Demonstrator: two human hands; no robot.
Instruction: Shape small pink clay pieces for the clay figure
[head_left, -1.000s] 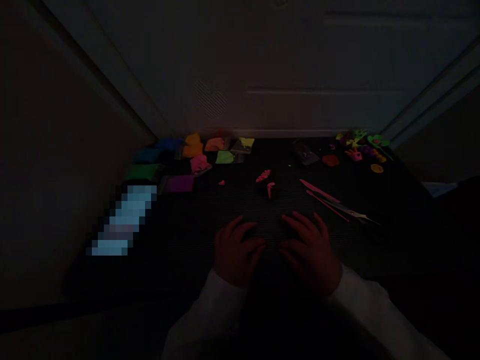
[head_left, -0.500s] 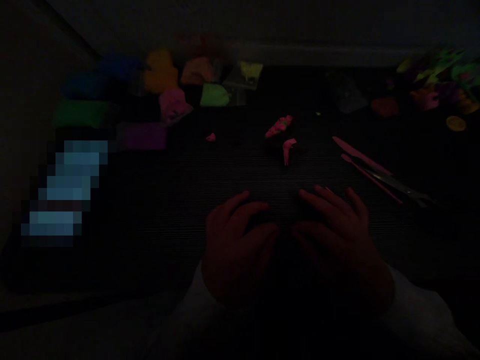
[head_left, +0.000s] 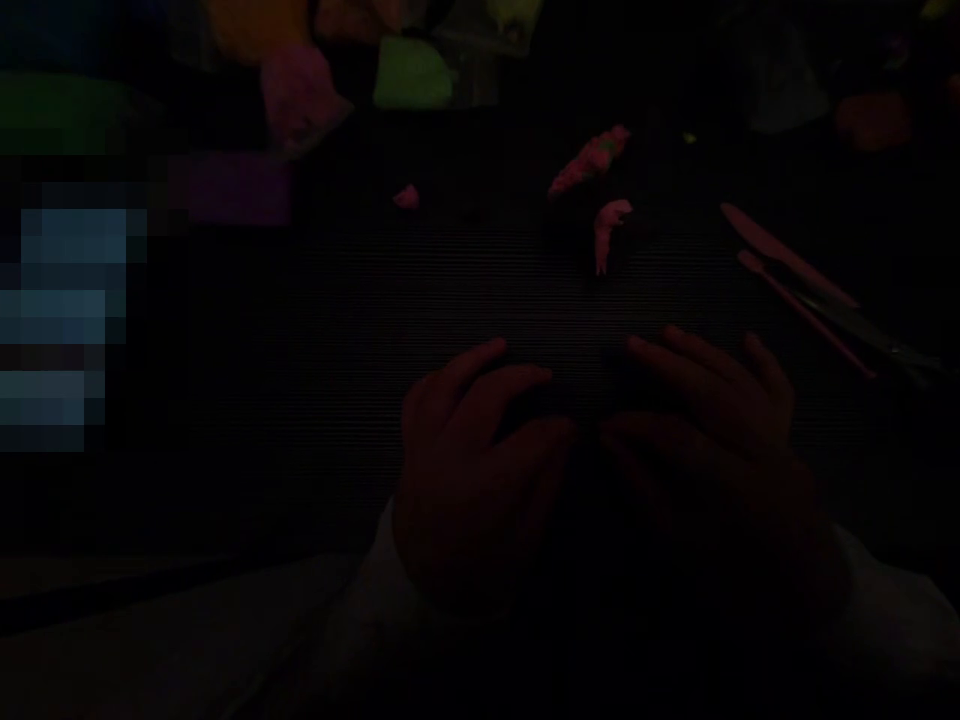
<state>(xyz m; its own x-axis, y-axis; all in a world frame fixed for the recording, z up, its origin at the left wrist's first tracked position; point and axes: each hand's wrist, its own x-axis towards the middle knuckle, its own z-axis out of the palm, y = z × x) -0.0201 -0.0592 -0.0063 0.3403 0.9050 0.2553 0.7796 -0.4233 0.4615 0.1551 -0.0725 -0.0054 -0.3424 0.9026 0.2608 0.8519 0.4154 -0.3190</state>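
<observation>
The picture is very dark. My left hand rests over the dark ribbed table with its fingers apart and slightly curved. Opposite it, my right hand is spread in much the same way, the two thumbs a small gap apart. I see nothing held in either hand. Beyond the fingertips lies a small bent pink piece, perhaps modelling clay. Behind that is a longer, bumpy pink piece with a touch of green. A little pink lump sits farther left.
To the right lie a pink knife-shaped tool, a thin pink stick tool and scissors. Along the back are a light green lump, a pink lump and a purple block. A blurred bright screen is at left.
The view has come closer and tipped down, so the table things sit higher and farther apart in the picture. It is darker. Both hands keep nearly the same pose.
</observation>
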